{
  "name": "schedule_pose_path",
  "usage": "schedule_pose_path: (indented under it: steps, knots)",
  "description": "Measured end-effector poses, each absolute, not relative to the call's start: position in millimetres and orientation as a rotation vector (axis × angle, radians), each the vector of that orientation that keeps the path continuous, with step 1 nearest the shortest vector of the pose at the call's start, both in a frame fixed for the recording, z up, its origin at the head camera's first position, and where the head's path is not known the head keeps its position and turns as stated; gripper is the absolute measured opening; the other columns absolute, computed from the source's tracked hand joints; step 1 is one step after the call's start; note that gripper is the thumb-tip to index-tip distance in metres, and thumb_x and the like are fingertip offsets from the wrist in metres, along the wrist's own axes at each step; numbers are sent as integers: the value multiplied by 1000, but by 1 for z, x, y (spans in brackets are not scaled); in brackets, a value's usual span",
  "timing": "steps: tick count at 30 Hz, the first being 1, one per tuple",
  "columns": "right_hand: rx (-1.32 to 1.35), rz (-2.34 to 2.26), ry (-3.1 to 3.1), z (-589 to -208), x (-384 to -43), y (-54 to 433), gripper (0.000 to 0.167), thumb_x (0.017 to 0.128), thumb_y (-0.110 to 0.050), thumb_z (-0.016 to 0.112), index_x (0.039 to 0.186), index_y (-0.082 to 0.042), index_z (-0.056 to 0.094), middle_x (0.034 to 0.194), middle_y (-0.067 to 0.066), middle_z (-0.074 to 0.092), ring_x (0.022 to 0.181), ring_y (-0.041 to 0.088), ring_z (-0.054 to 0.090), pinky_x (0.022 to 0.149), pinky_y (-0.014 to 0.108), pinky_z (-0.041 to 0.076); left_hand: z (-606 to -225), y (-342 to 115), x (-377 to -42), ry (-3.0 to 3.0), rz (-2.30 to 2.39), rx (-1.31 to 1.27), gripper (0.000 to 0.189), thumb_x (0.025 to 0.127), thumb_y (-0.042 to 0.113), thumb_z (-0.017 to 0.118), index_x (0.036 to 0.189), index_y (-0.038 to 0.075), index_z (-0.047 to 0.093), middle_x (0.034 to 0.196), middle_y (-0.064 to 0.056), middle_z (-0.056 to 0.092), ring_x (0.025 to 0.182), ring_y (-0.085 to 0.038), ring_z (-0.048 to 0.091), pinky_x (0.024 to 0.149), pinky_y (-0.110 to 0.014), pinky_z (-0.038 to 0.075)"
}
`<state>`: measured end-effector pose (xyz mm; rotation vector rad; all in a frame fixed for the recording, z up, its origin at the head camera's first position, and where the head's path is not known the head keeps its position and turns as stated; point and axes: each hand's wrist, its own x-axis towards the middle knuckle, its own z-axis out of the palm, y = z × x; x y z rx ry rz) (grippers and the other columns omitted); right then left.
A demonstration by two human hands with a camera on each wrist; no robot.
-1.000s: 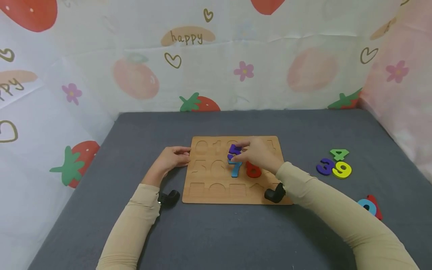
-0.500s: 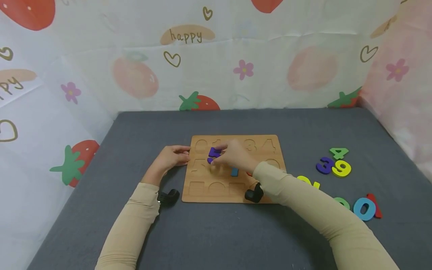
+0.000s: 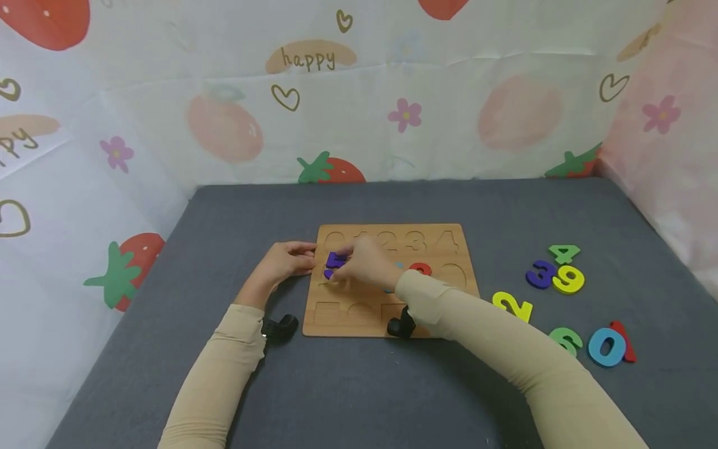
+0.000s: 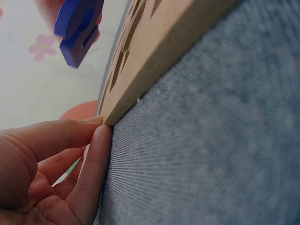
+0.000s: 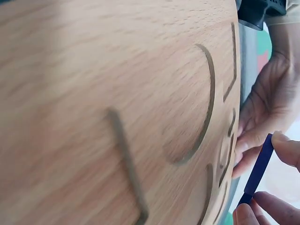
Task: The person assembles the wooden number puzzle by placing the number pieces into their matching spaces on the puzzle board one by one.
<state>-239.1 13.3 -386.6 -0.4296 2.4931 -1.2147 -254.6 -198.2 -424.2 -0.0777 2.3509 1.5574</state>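
Observation:
My right hand (image 3: 367,262) pinches a purple number 5 (image 3: 335,260) between thumb and fingers, over the left part of the wooden number puzzle board (image 3: 336,296). In the left wrist view the purple 5 (image 4: 77,28) hangs above the board's surface; the right wrist view shows it edge-on. My left hand (image 3: 286,262) holds the board's left edge, thumb and finger pressed together at it in the left wrist view. A red 8 (image 3: 421,268) lies on the board to the right, and a light blue 7 (image 3: 399,265) is mostly hidden behind my right hand.
Right of the board lie a green 4 (image 3: 563,254), a purple 3 (image 3: 540,274), a yellow 9 (image 3: 569,280) and a yellow 2 (image 3: 512,305). Nearer are a green 6 (image 3: 566,340), partly behind the right sleeve, a blue 0 (image 3: 607,347) and a red 1 (image 3: 624,340).
My right hand has moved left across the board with the purple 5, from above the 7 to the left side. The left hand stays at the board's edge.

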Motion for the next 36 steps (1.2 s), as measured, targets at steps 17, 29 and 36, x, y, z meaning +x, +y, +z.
schedule_pose_path:
  steps: [17, 29, 36]
  knots:
    - [-409, -1204, 2471, -395, -240, -2, 58, 75, -15, 88, 126, 1, 67, 126, 14, 69, 116, 25, 64, 100, 34, 54, -422, -199, -253, 2340, 1569, -88, 50, 96, 4, 63, 144, 2, 51, 133, -20, 57, 103, -13, 62, 94, -29, 59]
    - [-449, -1118, 2499, -401, -241, -5, 61, 73, -17, 90, 127, 1, 67, 129, 13, 67, 119, 25, 63, 104, 36, 53, -423, -200, -253, 2334, 1568, -82, 50, 96, 5, 63, 145, 1, 50, 132, -20, 56, 101, -12, 63, 92, -28, 59]
    - [-454, -1110, 2493, -407, -244, -6, 63, 73, -19, 90, 128, 0, 66, 130, 12, 67, 117, 23, 63, 103, 36, 53, -423, -200, -253, 2338, 1570, -74, 51, 95, 7, 65, 144, 2, 51, 126, -18, 57, 98, -11, 63, 93, -28, 59]
